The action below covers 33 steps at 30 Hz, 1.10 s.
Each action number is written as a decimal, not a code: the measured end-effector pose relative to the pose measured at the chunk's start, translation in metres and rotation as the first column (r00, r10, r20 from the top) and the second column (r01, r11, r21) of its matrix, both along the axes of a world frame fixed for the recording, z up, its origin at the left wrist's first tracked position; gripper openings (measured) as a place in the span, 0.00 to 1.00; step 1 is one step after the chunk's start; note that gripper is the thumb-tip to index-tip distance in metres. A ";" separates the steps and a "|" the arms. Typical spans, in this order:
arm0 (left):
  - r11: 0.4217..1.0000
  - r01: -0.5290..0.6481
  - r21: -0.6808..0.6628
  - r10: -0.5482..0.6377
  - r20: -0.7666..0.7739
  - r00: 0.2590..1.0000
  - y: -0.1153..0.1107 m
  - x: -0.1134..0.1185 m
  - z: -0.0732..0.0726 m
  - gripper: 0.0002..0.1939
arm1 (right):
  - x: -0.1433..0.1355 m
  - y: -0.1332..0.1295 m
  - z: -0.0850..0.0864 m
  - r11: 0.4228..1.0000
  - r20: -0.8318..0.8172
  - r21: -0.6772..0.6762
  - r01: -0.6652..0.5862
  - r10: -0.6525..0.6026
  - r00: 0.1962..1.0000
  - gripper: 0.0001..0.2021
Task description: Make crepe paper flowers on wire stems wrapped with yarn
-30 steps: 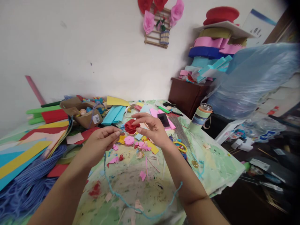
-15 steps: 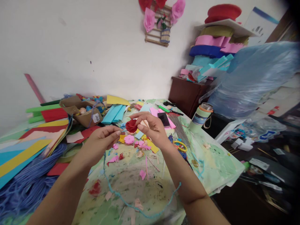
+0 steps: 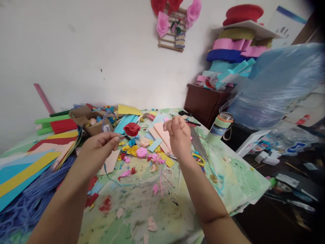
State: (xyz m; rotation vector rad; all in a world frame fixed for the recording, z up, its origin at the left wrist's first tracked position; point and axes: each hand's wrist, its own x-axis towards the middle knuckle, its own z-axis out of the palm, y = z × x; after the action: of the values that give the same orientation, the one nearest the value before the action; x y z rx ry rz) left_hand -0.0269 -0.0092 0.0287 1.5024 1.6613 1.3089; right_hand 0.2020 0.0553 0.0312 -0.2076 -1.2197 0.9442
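A red paper flower (image 3: 132, 129) stands out to the right of my left hand (image 3: 103, 145), which pinches it by its thin stem between thumb and fingertips. From under that hand a strand of blue yarn (image 3: 111, 180) hangs down and runs right, blurred, over the table. My right hand (image 3: 178, 137) is raised apart from the flower, its fingers curled together; whether anything is in them is hidden. Below the flower lie a pink paper flower (image 3: 142, 152) and a small blue paper flower (image 3: 131, 142). Peach paper strips (image 3: 162, 135) lie between the flower and my right hand.
Paper sheets (image 3: 30, 173) and a bundle of blue cord (image 3: 38, 200) cover the table's left side. A cardboard box (image 3: 81, 118) stands behind. At the right are yellow-handled scissors (image 3: 198, 159), wires (image 3: 199, 142) and a bottle (image 3: 220, 127). Paper scraps (image 3: 152, 223) lie in front.
My right hand has let go of the red flower's head and moved right and up, its fingers curling in. My left hand has shifted left with the flower. The hanging yarn has swung up, blurred.
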 end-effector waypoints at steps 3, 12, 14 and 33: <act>1.000 0.008 -0.015 -0.008 -0.012 1.000 -0.001 -0.007 0.000 0.20 | 0.001 0.000 0.000 0.999 -0.009 -0.032 0.016 -0.016 1.000 0.14; 0.994 0.068 -0.086 -0.032 0.367 0.930 -0.019 -0.002 0.019 0.22 | 0.000 -0.020 0.006 0.991 0.356 -0.132 0.033 0.016 0.934 0.17; 0.994 0.063 -0.088 -0.019 0.435 0.900 -0.020 0.001 0.022 0.22 | 0.000 -0.023 0.005 0.994 0.449 -0.113 -0.004 0.055 0.892 0.17; 0.954 0.297 -0.043 -0.219 0.577 0.787 -0.014 0.007 0.018 0.13 | -0.039 -0.014 -0.030 0.822 0.374 -0.416 -0.389 0.544 0.751 0.27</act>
State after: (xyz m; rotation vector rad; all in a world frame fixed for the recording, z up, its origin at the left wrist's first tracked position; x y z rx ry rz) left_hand -0.0195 -0.0236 0.0469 1.0657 1.0853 1.2968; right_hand 0.1626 0.0416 0.0012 -0.4163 -1.6174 1.6111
